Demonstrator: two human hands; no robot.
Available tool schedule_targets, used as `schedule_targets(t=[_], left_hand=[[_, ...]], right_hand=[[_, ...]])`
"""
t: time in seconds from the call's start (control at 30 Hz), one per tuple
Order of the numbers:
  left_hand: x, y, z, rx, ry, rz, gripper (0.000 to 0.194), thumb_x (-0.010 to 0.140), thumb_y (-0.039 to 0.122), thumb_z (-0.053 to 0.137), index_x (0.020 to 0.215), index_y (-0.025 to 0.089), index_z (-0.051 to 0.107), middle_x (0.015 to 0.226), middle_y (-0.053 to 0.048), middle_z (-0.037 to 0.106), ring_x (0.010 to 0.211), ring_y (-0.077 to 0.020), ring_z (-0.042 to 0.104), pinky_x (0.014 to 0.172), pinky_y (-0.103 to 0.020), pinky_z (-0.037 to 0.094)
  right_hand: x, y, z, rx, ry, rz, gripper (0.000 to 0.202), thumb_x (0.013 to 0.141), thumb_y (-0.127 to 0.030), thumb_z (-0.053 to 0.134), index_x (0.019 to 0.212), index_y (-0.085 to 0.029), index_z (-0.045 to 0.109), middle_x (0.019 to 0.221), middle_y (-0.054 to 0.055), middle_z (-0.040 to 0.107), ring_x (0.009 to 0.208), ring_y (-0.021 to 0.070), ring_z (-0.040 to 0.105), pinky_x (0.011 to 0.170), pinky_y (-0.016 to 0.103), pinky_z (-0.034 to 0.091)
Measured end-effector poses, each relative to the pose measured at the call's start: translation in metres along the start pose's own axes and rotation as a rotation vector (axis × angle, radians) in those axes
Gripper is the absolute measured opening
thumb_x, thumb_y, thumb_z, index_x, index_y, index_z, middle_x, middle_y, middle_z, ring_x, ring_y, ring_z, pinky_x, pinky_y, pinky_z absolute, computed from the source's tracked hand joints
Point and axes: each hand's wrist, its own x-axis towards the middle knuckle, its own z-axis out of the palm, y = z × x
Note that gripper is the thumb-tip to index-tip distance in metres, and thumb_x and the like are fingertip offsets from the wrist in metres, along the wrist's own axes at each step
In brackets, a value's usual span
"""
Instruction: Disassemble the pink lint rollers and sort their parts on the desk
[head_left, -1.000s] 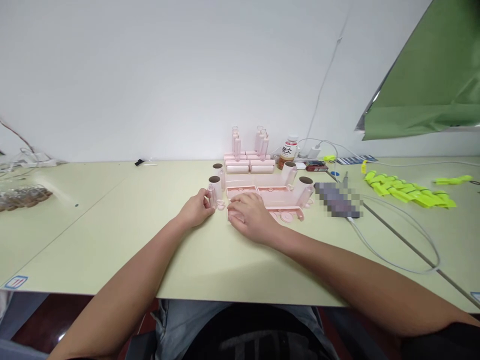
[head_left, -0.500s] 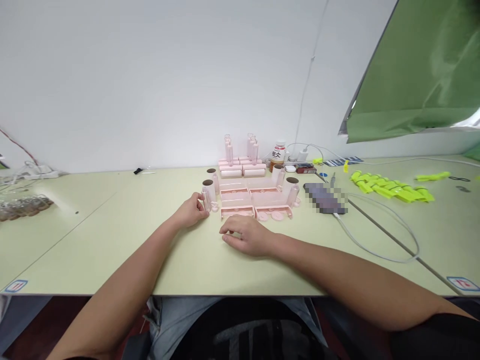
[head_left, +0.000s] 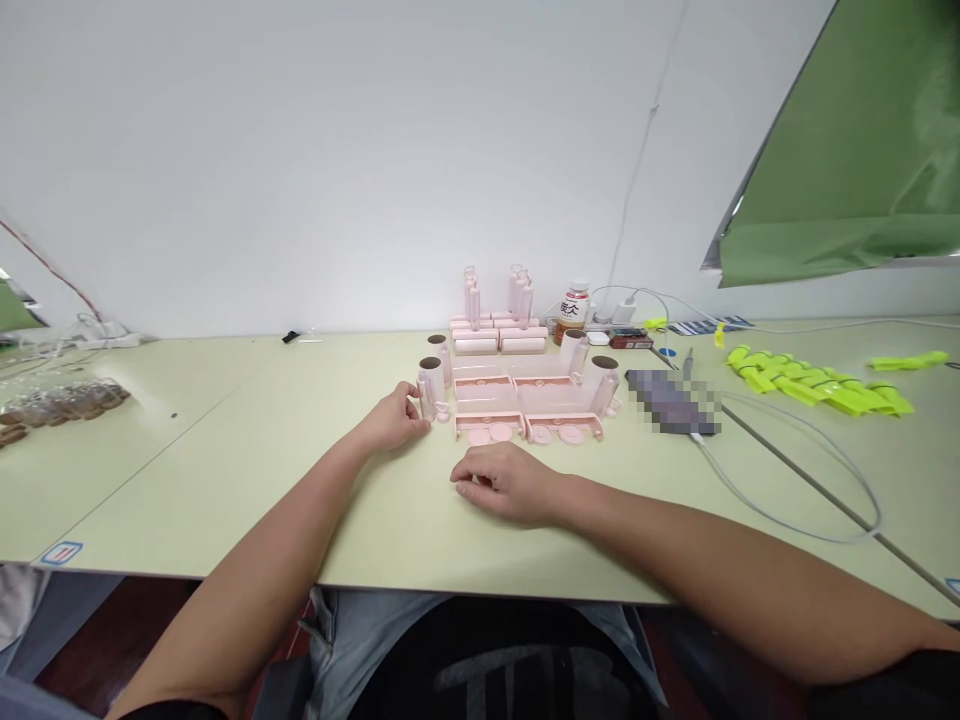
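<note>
My left hand (head_left: 396,418) is at the left end of the pink parts, its fingers curled round the side of a slim clear pink tube (head_left: 427,397) that stands upright. Directly behind that tube is a wide roll with a brown cardboard core (head_left: 431,366). My right hand (head_left: 511,484) lies on the table in front of the pink parts, loosely curled, with a gap between thumb and fingers and nothing visible in it. Just beyond it sit an open pink tray (head_left: 487,420) and flat pink discs (head_left: 499,432). A second open tray (head_left: 564,424) adjoins on the right.
Further back stand pink holders (head_left: 475,344) with upright clear tubes (head_left: 525,298) and a labelled bottle (head_left: 574,308). To the right lie a phone (head_left: 660,398) on a white cable (head_left: 739,490) and bright yellow strips (head_left: 817,380). Plastic-wrapped brown items (head_left: 64,405) are at far left.
The view has turned slightly left. My right hand has drawn back a little from the trays and curled more, uncovering pink discs. My left hand stays by the clear tube.
</note>
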Motion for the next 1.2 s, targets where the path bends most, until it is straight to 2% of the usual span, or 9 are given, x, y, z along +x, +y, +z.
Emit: schedule_targets(t=[0.33, 0.47, 0.6, 0.77, 1.07, 1.13, 1.2], left_hand=[[-0.005, 0.007, -0.001, 0.047, 0.013, -0.021, 0.047, 0.072, 0.039, 0.065, 0.111, 0.022, 0.045, 0.082, 0.000, 0.065, 0.072, -0.0188, 0.060, 0.060, -0.027, 0.042], [-0.005, 0.010, -0.001, 0.089, 0.020, -0.034, 0.046, 0.075, 0.041, 0.063, 0.112, 0.022, 0.044, 0.083, 0.000, 0.064, 0.072, -0.0183, 0.060, 0.060, -0.027, 0.042], [-0.004, 0.011, 0.001, 0.079, 0.027, -0.023, 0.046, 0.075, 0.041, 0.064, 0.112, 0.022, 0.044, 0.082, 0.000, 0.063, 0.072, -0.0180, 0.059, 0.060, -0.027, 0.042], [-0.004, 0.011, 0.001, 0.058, 0.041, -0.036, 0.047, 0.075, 0.041, 0.064, 0.112, 0.022, 0.043, 0.083, 0.000, 0.062, 0.071, -0.0170, 0.058, 0.060, -0.027, 0.041], [-0.006, 0.013, 0.003, 0.029, 0.049, -0.041, 0.049, 0.074, 0.045, 0.066, 0.110, 0.022, 0.043, 0.083, 0.001, 0.062, 0.069, -0.0165, 0.058, 0.058, -0.027, 0.041], [-0.006, 0.012, 0.003, 0.024, 0.051, -0.044, 0.050, 0.074, 0.046, 0.066, 0.111, 0.023, 0.042, 0.083, 0.001, 0.062, 0.069, -0.0162, 0.058, 0.057, -0.026, 0.040], [-0.006, 0.013, 0.003, 0.019, 0.057, -0.055, 0.051, 0.074, 0.047, 0.066, 0.112, 0.023, 0.042, 0.082, 0.001, 0.061, 0.067, -0.0158, 0.057, 0.056, -0.026, 0.040]], right_hand=[[-0.001, -0.002, 0.001, 0.023, -0.117, 0.026, 0.020, 0.091, -0.021, 0.051, 0.097, -0.017, 0.069, 0.089, 0.007, 0.072, 0.080, 0.0175, 0.064, 0.074, 0.030, 0.049], [0.000, 0.001, 0.000, 0.017, -0.187, 0.082, 0.019, 0.089, -0.022, 0.054, 0.098, -0.016, 0.069, 0.091, 0.008, 0.071, 0.081, 0.0181, 0.063, 0.075, 0.030, 0.048], [0.001, 0.001, -0.002, 0.038, -0.197, 0.127, 0.018, 0.088, -0.023, 0.055, 0.099, -0.016, 0.069, 0.093, 0.007, 0.071, 0.083, 0.0181, 0.063, 0.076, 0.029, 0.048], [0.000, 0.002, -0.003, 0.057, -0.195, 0.151, 0.018, 0.088, -0.022, 0.055, 0.098, -0.017, 0.069, 0.093, 0.006, 0.071, 0.083, 0.0177, 0.062, 0.075, 0.028, 0.047], [-0.001, 0.001, -0.001, 0.028, -0.175, 0.081, 0.019, 0.090, -0.023, 0.052, 0.099, -0.017, 0.068, 0.093, 0.006, 0.072, 0.083, 0.0171, 0.063, 0.075, 0.028, 0.047], [0.000, 0.002, -0.009, -0.026, -0.117, 0.089, 0.019, 0.090, -0.023, 0.053, 0.099, -0.016, 0.068, 0.092, 0.007, 0.072, 0.081, 0.0175, 0.063, 0.073, 0.029, 0.047], [0.001, 0.005, -0.022, -0.108, 0.006, 0.128, 0.018, 0.090, -0.023, 0.052, 0.097, -0.016, 0.068, 0.090, 0.007, 0.072, 0.077, 0.0177, 0.062, 0.070, 0.029, 0.046]])
